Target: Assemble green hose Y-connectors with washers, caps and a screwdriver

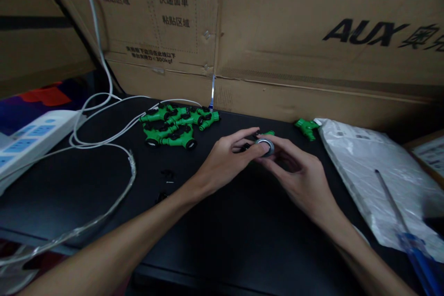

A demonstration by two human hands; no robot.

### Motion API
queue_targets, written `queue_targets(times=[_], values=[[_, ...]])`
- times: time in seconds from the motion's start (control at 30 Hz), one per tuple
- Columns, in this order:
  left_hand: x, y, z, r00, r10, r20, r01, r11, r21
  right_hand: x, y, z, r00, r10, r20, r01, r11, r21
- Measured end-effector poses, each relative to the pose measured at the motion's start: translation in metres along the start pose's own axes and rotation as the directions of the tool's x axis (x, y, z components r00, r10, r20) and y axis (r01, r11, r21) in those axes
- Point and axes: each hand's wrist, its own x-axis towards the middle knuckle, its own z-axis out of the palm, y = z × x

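Note:
Both hands meet over the middle of the black tabletop, closed around a green Y-shaped hose splitter (268, 134) that is mostly hidden by fingers. A grey ring (270, 144) on its near end faces me. My left hand (231, 159) grips from the left, its thumb pressed on the ring's opening. Black parts of the piece show between that hand's fingers. From the right, my right hand (303, 173) wraps its fingers and thumb around the piece. Left of the hands lie several assembled green hose splitters (176, 136) with black fittings, bunched together. One more green splitter (307, 128) rests at the back right.
A tall cardboard box (263, 55) walls off the back. At the left are a white power strip (38, 136) and looping white cables (133, 171). Small black parts (168, 174) lie left of centre. A blue-handled screwdriver (412, 245) rests on a white plastic bag (364, 171) at right.

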Motion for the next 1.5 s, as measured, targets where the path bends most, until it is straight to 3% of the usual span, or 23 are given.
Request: queue_targets(times=[0.23,0.83,1.13,1.3,1.5], values=[[0.002,-0.006,-0.004,0.999,0.026,0.028,-0.026,1.0,-0.009,-0.003,0.004,-0.002,0.996,-0.084,-0.012,0.084,0.996,-0.042],[0.001,-0.008,-0.003,0.999,0.05,0.022,-0.051,0.998,0.034,-0.004,0.002,0.0,0.986,-0.167,-0.014,0.166,0.983,-0.084],[0.001,0.0,-0.004,0.999,-0.023,-0.026,0.023,1.0,0.001,-0.001,-0.006,0.003,0.999,0.028,-0.046,-0.027,0.999,0.022],[0.001,-0.002,-0.004,0.993,-0.097,-0.065,0.1,0.994,0.044,0.0,-0.01,0.003,0.997,0.055,-0.059,-0.051,0.996,0.078],[0.0,-0.005,-0.004,0.986,-0.162,-0.026,0.163,0.985,0.05,-0.001,-0.012,0.004,0.995,0.084,-0.056,-0.082,0.996,0.027]])
